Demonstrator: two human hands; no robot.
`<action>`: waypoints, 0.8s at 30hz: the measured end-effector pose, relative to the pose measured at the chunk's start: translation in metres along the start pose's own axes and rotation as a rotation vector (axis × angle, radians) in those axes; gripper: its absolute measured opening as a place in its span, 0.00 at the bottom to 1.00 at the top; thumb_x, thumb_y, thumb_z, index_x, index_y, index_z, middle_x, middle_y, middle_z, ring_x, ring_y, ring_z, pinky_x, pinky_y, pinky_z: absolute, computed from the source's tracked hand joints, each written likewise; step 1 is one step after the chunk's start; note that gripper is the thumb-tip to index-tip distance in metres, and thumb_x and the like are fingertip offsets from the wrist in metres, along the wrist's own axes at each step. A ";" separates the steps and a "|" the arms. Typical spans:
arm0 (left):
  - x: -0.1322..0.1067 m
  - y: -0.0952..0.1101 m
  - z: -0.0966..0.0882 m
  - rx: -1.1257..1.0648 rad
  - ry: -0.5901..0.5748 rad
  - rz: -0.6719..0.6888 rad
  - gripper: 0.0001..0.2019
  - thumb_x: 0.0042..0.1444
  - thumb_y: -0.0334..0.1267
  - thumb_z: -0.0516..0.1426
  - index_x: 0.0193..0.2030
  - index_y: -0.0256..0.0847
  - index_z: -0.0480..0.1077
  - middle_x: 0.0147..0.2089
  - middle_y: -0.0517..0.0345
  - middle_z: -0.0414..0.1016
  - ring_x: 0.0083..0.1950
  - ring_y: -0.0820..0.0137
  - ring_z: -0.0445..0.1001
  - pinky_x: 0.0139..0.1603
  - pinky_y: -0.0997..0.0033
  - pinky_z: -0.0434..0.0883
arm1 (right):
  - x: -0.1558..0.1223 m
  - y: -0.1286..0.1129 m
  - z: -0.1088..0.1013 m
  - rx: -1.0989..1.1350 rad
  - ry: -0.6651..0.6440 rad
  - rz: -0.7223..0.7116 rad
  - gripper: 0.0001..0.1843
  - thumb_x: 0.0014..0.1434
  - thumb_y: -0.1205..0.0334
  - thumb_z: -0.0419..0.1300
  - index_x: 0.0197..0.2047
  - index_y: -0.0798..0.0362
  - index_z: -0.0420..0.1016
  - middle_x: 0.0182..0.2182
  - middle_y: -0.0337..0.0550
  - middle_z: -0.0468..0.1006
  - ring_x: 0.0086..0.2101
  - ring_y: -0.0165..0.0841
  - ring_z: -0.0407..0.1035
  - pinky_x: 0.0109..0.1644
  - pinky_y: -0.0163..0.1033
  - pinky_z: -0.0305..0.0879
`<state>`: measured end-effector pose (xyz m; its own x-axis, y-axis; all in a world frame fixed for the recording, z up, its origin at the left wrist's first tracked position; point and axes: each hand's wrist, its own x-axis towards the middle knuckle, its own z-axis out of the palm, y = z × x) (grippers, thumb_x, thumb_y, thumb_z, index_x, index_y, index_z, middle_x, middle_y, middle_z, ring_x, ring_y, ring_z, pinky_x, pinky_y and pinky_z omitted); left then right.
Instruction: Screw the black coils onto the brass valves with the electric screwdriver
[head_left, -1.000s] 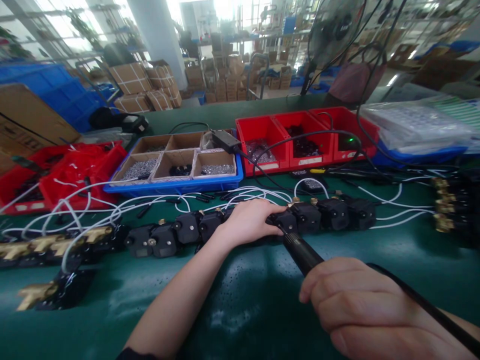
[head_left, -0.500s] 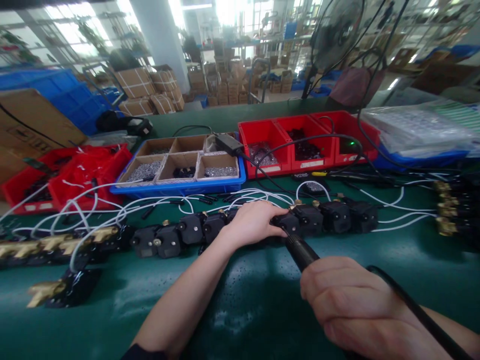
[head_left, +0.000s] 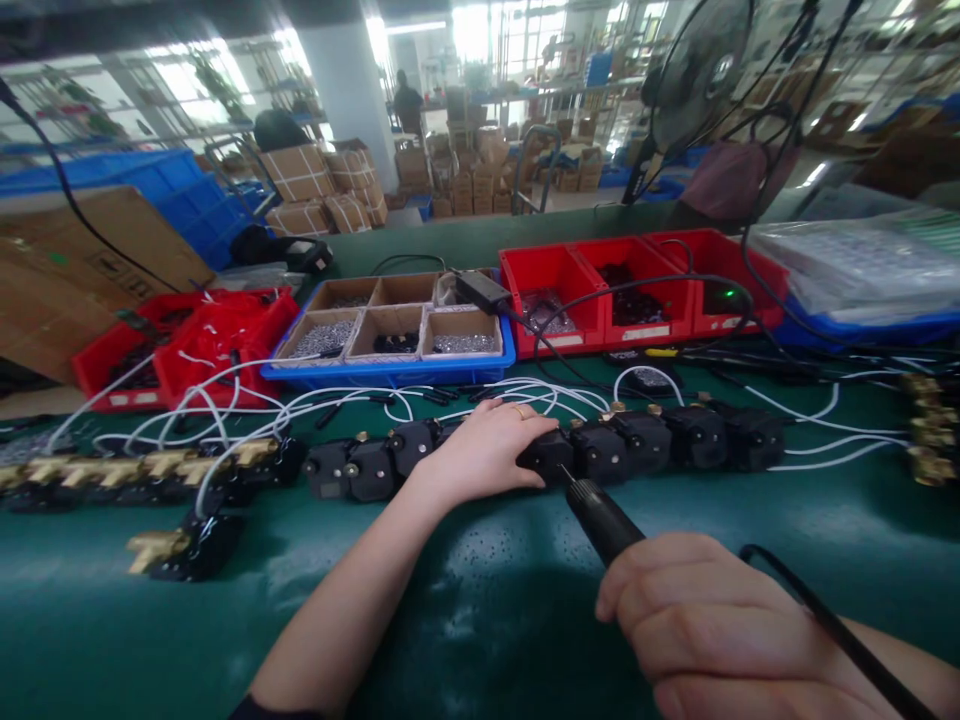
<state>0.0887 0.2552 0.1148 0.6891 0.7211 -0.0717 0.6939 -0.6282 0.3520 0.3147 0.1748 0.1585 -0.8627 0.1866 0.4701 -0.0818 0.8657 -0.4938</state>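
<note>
My left hand [head_left: 487, 450] reaches over the row of black housings, its thumb and fingers around one black housing [head_left: 551, 455]. My right hand [head_left: 697, 610] is wrapped round a black corded electric screwdriver [head_left: 604, 520]. Its thin bit points at the lower front of that same housing; whether it touches a screw I cannot tell. More black housings [head_left: 641, 440] stand side by side to the right, and others [head_left: 371, 470] to the left of my left forearm. Several have brass fittings behind them, and part of the row is hidden under my hand.
White cables [head_left: 337, 397] lie behind the row. At the back stand a blue tray [head_left: 390, 374] of small parts and red bins [head_left: 562, 342]. Brass-fitted units [head_left: 169, 465] line the left, with a single one [head_left: 199, 550] nearer me. A black cord [head_left: 832, 620] trails from the screwdriver.
My left hand and the screwdriver have moved left along the row, to another black housing. The view has swung slightly left.
</note>
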 end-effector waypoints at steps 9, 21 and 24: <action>0.003 -0.012 0.005 0.018 0.022 0.020 0.27 0.55 0.45 0.66 0.61 0.43 0.70 0.52 0.51 0.78 0.57 0.58 0.72 0.59 0.58 0.66 | 0.007 -0.003 0.020 0.104 -0.005 0.140 0.17 0.73 0.69 0.42 0.38 0.59 0.70 0.33 0.47 0.72 0.44 0.32 0.71 0.63 0.40 0.64; 0.005 -0.011 0.004 0.058 0.029 0.030 0.27 0.55 0.47 0.66 0.60 0.42 0.71 0.49 0.49 0.78 0.53 0.57 0.74 0.50 0.61 0.69 | 0.013 -0.004 0.022 0.061 0.018 0.133 0.15 0.74 0.68 0.40 0.40 0.58 0.66 0.32 0.44 0.71 0.41 0.30 0.71 0.63 0.38 0.65; 0.005 -0.011 0.005 0.066 0.040 0.035 0.27 0.55 0.47 0.66 0.60 0.42 0.71 0.49 0.49 0.79 0.52 0.57 0.75 0.50 0.61 0.69 | 0.012 -0.003 0.023 0.043 0.021 0.107 0.14 0.73 0.69 0.42 0.40 0.58 0.67 0.31 0.44 0.71 0.40 0.30 0.71 0.63 0.38 0.65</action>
<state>0.0851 0.2645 0.1062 0.7053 0.7085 -0.0226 0.6826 -0.6702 0.2915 0.2930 0.1642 0.1486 -0.8568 0.2872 0.4283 -0.0115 0.8196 -0.5728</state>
